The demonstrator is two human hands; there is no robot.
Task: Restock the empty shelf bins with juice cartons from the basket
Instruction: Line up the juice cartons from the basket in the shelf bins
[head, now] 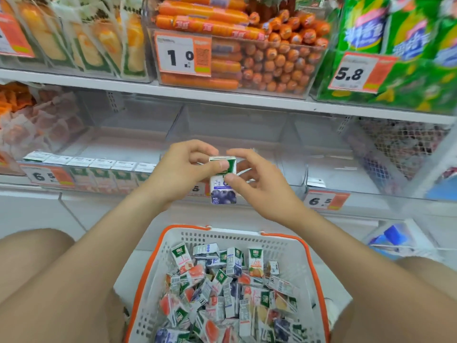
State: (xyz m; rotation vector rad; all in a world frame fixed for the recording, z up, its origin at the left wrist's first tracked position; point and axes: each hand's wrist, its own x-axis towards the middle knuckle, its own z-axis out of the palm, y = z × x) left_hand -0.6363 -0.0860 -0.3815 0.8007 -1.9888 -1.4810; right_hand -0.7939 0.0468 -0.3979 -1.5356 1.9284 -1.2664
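A small blueberry juice carton hangs upright in front of the middle shelf bin. My left hand pinches its green top with thumb and fingers. From the right, my right hand holds the same carton, thumb on its front face. Below, a white basket with an orange rim holds several mixed juice cartons. The left shelf bin has a front row of cartons. The middle bin and the right bin show no cartons inside.
The upper shelf carries bread packs, orange sausages and green bags. Price tags line the shelf edge. A mesh bin stands at the right. My knees flank the basket on the white floor.
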